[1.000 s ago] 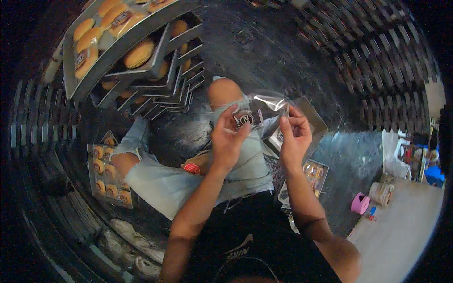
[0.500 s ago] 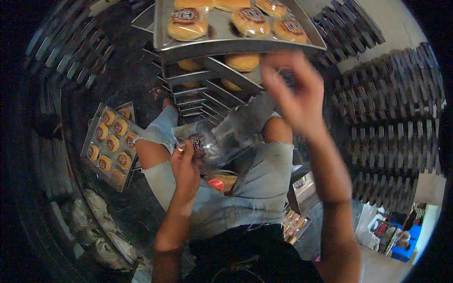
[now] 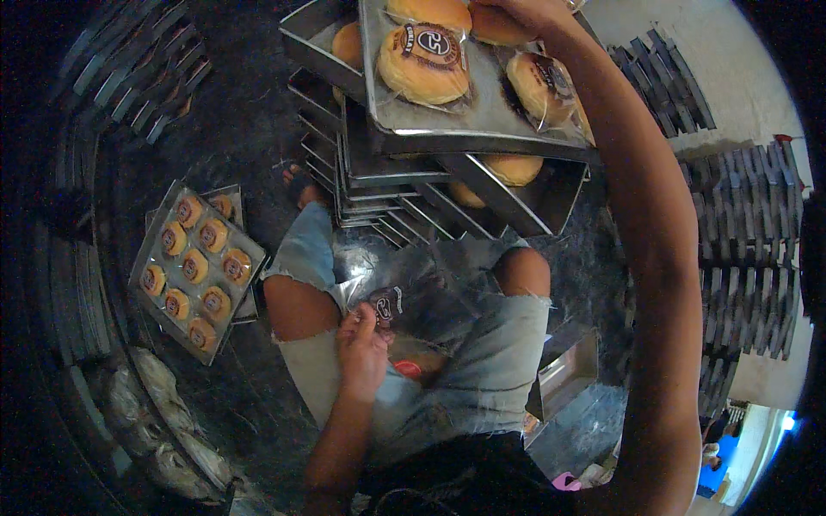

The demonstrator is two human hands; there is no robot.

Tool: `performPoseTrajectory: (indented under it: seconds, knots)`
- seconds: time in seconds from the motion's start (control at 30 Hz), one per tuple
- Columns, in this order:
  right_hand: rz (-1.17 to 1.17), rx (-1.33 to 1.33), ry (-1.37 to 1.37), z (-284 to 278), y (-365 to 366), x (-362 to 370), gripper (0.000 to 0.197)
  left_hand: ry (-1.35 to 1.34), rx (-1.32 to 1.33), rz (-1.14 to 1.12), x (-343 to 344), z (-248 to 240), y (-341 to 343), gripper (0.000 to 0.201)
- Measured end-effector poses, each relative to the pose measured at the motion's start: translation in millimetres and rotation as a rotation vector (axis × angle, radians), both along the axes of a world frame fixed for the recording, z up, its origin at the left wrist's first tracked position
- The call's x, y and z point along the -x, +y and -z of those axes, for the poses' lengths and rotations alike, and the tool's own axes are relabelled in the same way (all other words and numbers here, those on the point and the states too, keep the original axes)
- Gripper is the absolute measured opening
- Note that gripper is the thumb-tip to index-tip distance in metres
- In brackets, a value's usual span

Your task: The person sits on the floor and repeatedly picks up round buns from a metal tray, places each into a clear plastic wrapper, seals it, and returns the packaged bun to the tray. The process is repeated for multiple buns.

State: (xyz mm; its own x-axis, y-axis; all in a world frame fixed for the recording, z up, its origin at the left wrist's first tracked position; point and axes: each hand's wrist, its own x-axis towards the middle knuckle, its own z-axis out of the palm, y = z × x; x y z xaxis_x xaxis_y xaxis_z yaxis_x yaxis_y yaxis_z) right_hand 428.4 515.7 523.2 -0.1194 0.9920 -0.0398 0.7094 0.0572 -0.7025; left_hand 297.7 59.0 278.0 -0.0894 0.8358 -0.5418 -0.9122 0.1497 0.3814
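My left hand (image 3: 363,354) is closed on a clear plastic bag (image 3: 387,305) with dark print, held above my lap between my knees. At the top edge, my right hand (image 3: 527,12) reaches over the upper metal tray (image 3: 430,142) with its fingers on a round golden bun (image 3: 501,27). Part of that hand is cut off by the picture's edge. Nearer on the same tray lie a bun in a printed clear bag (image 3: 426,69) and another bagged bun (image 3: 542,89), tilted.
Below the upper tray, more metal trays (image 3: 379,176) are stacked crosswise, some with buns. To the left, a tray of bagged buns (image 3: 194,267) lies on the dark floor. Tall tray stacks (image 3: 748,232) stand at right. An open box (image 3: 568,374) sits beside my right leg.
My right hand has moved up and away onto a bun on the upper tray. The bag in my left hand now hangs less spread out. The view has shifted, with the tray nearer.
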Motion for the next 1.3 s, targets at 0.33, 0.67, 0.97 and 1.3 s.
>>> performPoseTrajectory:
  seconds: [0.33, 0.67, 0.97, 1.3]
  knots:
    - [-0.197, -0.730, 0.207, -25, -112, -36, 0.046, 0.388, 0.016, -0.081, 28, 0, -19, 0.024]
    - [-0.371, -0.345, 0.079, -11, -161, -39, 0.059, 0.426, -0.038, -0.147, 30, -56, -25, 0.026]
    - [-0.216, 0.203, 0.362, -16, -118, -61, 0.065, 0.337, 0.015, -0.119, 22, -47, -47, 0.021]
    - [-0.178, 0.376, 0.998, 44, -350, -83, 0.062, 0.520, -0.019, -0.290, 57, -62, -36, 0.029]
